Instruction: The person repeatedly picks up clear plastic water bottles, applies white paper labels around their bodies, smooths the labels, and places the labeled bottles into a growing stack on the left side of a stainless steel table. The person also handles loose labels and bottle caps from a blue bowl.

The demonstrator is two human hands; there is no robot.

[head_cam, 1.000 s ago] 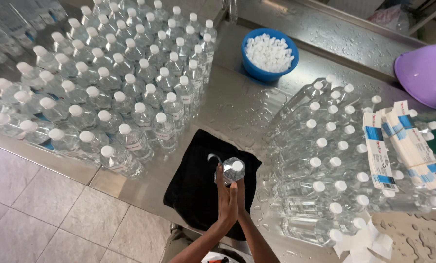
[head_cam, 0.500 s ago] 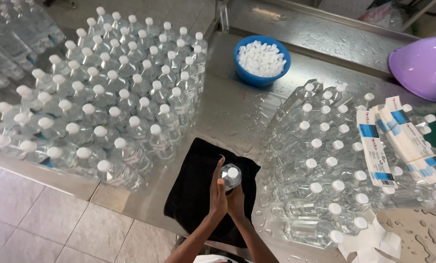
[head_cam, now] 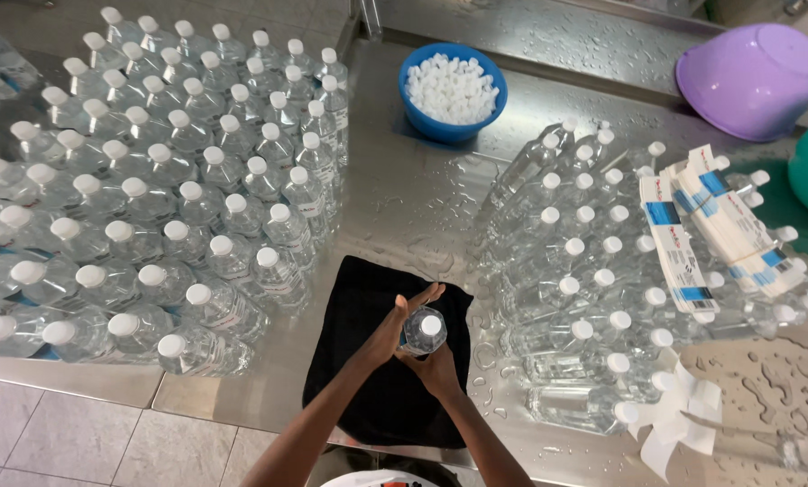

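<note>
Hands: left hand lies flat with palm against one side of a small clear bottle, right hand cups it from below, so the bottle's pinched between both.
Bottle spot: upright over the black cloth on the wet steel counter; looks like the cloth is there to catch drips.
Left batch: capped bottles standing in tight rows.
Right batch: more capped bottles lying on their sides, stacked.
Blue bowl: full of loose white caps.
Purple bowl: flipped upside down.
Labels: flat stacks resting on the right batch.
</note>
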